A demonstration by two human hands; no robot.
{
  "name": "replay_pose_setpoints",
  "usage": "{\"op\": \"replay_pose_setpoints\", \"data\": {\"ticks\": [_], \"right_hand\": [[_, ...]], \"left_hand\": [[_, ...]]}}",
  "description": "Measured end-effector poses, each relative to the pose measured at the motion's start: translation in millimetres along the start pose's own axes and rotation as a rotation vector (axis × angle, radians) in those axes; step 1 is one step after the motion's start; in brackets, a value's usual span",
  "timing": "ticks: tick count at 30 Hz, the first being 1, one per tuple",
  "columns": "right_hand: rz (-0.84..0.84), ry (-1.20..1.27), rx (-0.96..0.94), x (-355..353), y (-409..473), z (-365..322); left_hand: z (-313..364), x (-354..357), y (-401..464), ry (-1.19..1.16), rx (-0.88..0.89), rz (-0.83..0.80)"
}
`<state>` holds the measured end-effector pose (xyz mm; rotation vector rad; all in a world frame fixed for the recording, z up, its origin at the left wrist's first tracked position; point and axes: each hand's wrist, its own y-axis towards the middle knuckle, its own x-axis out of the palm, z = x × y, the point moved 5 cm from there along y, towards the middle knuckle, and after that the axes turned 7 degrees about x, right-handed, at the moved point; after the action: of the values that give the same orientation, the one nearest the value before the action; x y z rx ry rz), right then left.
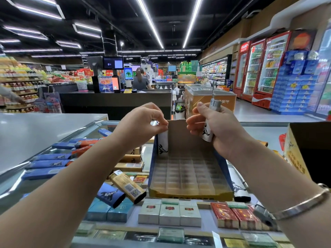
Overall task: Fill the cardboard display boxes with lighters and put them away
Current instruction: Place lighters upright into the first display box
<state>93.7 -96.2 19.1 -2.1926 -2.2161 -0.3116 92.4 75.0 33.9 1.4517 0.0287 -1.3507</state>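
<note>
- Our left hand pinched the top of a white lighter with thumb and fingertips; that lighter stood upright in the far left corner slot of the cardboard display box, its long axis vertical.
- Our right hand held a second white lighter in a closed grip, metal head up and slightly tilted, above the far right part of the box and clear of the slots.
- The box lay open on the glass tabletop between our two forearms, its grid of cells running from us towards the tall back wall; apart from the corner cell, the cells we could see looked unfilled.
- We judged that the next cell to fill lay just beside the seated lighter, below and to the left of our right hand, so that lighter needed to come down upright.
- More loose lighters, blue ones and a tan one, lay flat on the tabletop left of the box, nearer our left hand.
</note>
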Motion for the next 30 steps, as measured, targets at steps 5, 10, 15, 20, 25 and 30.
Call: {"op": "replay_pose_setpoints", "data": {"ticks": [5,10,15,20,25,30], "right_hand": [[-0.155,-0.062,0.016,8.5,-4.9,-0.2],[-0.345,-0.345,0.015,22.9,-17.8,-0.4],[-0.346,-0.627,-0.035,29.3,-21.5,0.1],[-0.365,-0.696,-0.003,32.0,-21.3,3.3],[-0.454,-0.538,0.024,36.5,-20.8,5.8],[-0.215,-0.475,-0.238,21.6,-11.3,-13.5]], "left_hand": [[3.0,1.6,-2.4,-0.026,-0.016,-0.053],[21.6,-9.0,1.2,-0.284,0.07,0.139],[34.6,-1.3,1.9,-0.396,0.082,0.11],[34.2,2.0,0.5,-0.386,0.068,0.012],[32.0,-4.0,0.8,-0.52,0.036,0.006],[20.0,-16.3,2.6,-0.48,0.01,0.185]]}}
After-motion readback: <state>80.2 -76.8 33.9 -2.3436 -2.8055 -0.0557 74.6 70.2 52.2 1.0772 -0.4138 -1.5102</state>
